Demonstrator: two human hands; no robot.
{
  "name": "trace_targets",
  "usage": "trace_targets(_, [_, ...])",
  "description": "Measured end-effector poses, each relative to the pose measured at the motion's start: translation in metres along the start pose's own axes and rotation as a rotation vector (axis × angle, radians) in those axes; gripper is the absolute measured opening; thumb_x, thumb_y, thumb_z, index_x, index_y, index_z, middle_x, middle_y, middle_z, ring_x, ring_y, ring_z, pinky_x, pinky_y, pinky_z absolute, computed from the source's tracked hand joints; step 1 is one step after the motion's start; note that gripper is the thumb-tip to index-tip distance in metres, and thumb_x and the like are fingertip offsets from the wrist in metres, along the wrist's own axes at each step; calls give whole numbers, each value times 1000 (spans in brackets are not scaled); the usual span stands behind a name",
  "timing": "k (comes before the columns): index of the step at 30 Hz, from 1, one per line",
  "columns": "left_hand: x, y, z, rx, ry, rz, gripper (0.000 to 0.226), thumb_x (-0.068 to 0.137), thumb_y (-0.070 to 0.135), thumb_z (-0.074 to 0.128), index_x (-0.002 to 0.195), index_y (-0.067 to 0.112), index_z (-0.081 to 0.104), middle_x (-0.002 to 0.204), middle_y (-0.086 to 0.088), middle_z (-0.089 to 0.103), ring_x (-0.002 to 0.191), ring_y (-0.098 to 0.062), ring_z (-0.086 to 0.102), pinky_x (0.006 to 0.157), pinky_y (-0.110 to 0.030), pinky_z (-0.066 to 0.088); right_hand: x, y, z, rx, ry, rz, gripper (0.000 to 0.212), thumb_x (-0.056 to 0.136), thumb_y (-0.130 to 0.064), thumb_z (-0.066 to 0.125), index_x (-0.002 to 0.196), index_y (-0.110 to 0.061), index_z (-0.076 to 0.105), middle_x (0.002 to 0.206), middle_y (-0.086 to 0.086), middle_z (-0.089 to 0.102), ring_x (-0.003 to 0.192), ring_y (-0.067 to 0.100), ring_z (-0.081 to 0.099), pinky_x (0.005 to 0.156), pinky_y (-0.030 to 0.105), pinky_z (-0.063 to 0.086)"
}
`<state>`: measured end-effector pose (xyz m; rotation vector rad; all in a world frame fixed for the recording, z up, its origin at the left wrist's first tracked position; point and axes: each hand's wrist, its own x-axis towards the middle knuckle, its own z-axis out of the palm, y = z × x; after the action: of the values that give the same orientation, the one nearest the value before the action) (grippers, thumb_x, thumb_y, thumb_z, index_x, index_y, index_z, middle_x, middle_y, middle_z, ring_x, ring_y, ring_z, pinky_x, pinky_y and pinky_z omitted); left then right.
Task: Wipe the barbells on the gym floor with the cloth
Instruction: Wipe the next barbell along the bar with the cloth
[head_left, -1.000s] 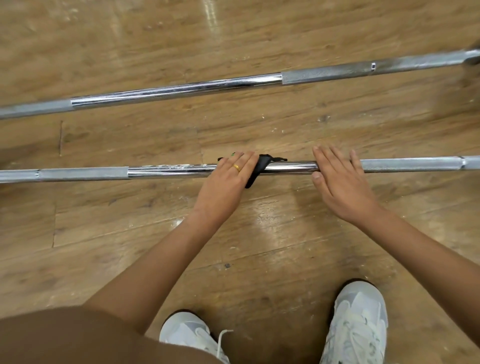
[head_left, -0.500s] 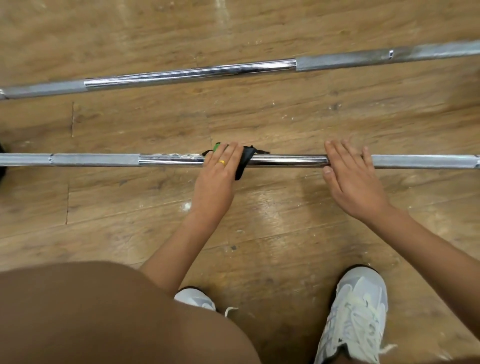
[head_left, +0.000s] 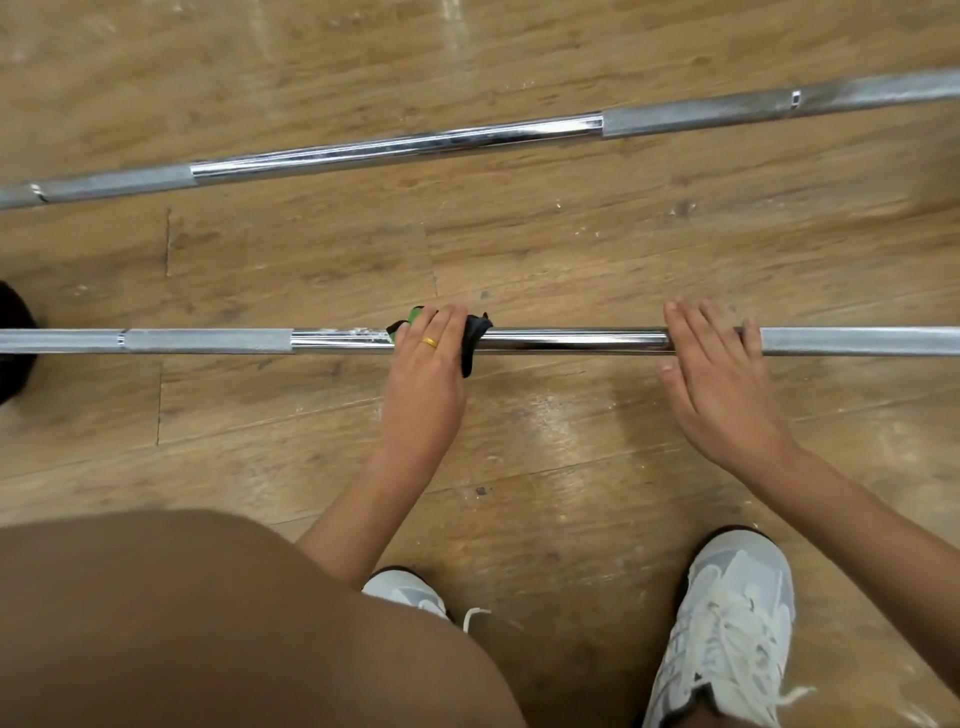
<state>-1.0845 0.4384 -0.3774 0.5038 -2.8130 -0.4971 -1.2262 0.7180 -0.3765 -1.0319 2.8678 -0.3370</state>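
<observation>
Nearest the camera, a white sneaker (head_left: 727, 623) is planted on the wooden gym floor (head_left: 571, 249). Just beyond it, both hands meet the near barbell (head_left: 571, 342), which lies flat across the boards. The left hand (head_left: 423, 384) has its fingers curled over a black-and-green cloth (head_left: 475, 338), pressing it round the smooth chrome middle of the shaft. The right hand (head_left: 722, 384) lies flat on the bar further right, fingers straight and close together, thumb out to the side, steadying it.

Pale flecks (head_left: 353, 331) sit on the chrome just left of the cloth, so the stroke probably ought to run that way, with the cloth wrapped well round to catch the underside too. Firm downward pressure from the right hand should stop the shaft rolling. The knurled section (head_left: 208, 341) further left will likely drag at the fabric. Well beyond, the far barbell (head_left: 395, 148) lies apart, with neither hand on it.
</observation>
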Motion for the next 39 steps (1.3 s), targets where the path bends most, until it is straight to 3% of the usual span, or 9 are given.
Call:
trace_targets(6, [-17,7,8,9,-20,57,66,88,-12,56,150,6,43,149,-10,49,144,-30,37,121,-49,25,-10,-17,-2,-38,-3,44,61,104,-37,22,158,-8,24,166,9,21,155,26,7,123,48,-4])
trace_targets(10, [-25,8,7,4,-5,57,64,88,-13,56,148,5,45,148,-11,50,143,-31,38,120,-51,28,1,-30,-1,-19,-55,-29,66,103,-43,12,158,-10,26,167,6,19,155,21,2,122,42,-11])
trace_targets(20, [-31,11,-1,-18,-70,32,54,93,-9,51,145,2,46,145,-14,53,140,-33,42,114,-54,34,-18,-38,10,1,43,-36,58,105,-35,22,151,-6,40,161,8,33,154,23,14,125,46,5])
trace_targets(27, [-58,16,1,1,-49,93,71,83,-19,56,149,2,43,151,-15,47,146,-34,35,121,-51,26,-33,-45,13,8,70,-29,55,105,-33,27,151,-5,40,162,9,32,154,26,17,124,50,7])
trace_targets(36, [-79,1,-8,3,7,28,61,92,-13,53,150,3,43,156,-12,43,149,-31,29,121,-52,26,-51,-47,16,-9,81,-41,55,105,-31,28,153,-5,35,163,10,28,154,26,13,124,53,8])
trace_targets(39, [-79,5,-11,23,-38,98,51,100,7,59,148,3,45,153,-13,45,148,-33,32,119,-52,26,-57,-51,17,5,81,-14,55,105,-31,29,153,-5,35,164,10,27,155,25,12,124,53,8])
